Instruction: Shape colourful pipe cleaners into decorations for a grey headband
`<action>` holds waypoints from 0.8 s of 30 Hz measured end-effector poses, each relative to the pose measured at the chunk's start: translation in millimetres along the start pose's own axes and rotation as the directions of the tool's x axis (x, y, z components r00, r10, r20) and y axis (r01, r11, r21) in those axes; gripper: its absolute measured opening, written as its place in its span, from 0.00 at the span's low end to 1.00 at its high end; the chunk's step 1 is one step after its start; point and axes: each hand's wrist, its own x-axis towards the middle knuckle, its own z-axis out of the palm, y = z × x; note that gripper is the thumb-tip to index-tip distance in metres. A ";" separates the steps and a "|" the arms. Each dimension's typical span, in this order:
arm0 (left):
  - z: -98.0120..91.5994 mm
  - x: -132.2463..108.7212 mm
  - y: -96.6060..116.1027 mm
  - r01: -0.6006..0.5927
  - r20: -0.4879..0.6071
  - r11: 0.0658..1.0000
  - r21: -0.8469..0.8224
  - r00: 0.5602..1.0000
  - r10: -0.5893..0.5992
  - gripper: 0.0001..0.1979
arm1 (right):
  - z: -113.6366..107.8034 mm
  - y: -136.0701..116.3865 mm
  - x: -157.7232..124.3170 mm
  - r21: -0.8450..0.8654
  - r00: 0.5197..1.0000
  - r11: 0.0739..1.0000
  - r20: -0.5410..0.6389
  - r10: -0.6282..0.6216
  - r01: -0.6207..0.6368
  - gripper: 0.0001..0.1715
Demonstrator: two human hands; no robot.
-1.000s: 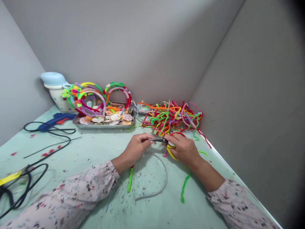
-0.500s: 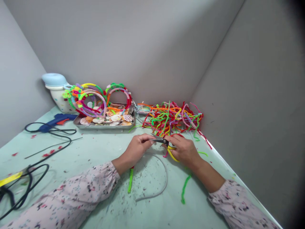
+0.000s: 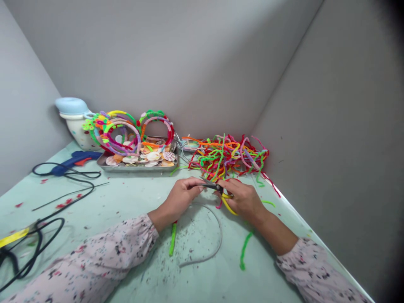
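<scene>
My left hand [image 3: 186, 192] pinches at the scissor tips. Beneath it passes a thin grey headband [image 3: 217, 235], bare along its curve; a bright green wrapped end [image 3: 172, 242] with a bit of red emerges under the wrist. What lies between the fingertips is mostly hidden. Black-bladed scissors [image 3: 217, 188] with a yellow handle are gripped in my right hand [image 3: 241, 195], their blades pointing left at the left fingertips. A small pink-red piece [image 3: 219, 205] shows below the scissors. To the right, a green pipe cleaner piece [image 3: 244, 252] lies by the right forearm.
A metal tray [image 3: 139, 168] holds shells and several colourful wrapped headbands [image 3: 121, 136]. Beside it lies a tangled pile of pipe cleaners [image 3: 227, 155]. A blue glue gun [image 3: 74, 161], black cords [image 3: 91, 185] and a white cup with a blue lid [image 3: 72, 107] occupy the left side. Grey walls enclose the table.
The scissor handles have come slightly closer together at the left fingertips. Both hands otherwise stay in nearly the same place.
</scene>
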 end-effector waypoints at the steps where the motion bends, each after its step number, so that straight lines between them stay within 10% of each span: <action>1: 0.0 -0.1 0.0 -0.004 0.002 1.000 0.000 1.000 0.004 0.12 | -0.1 -0.3 0.0 0.007 1.000 1.000 0.003 0.005 -0.005 0.12; 24: 3.1 -1.1 -0.2 -0.002 -0.038 0.998 0.056 0.999 0.004 0.12 | -3.7 -6.0 1.5 -0.082 0.998 0.996 0.037 0.043 -0.040 0.16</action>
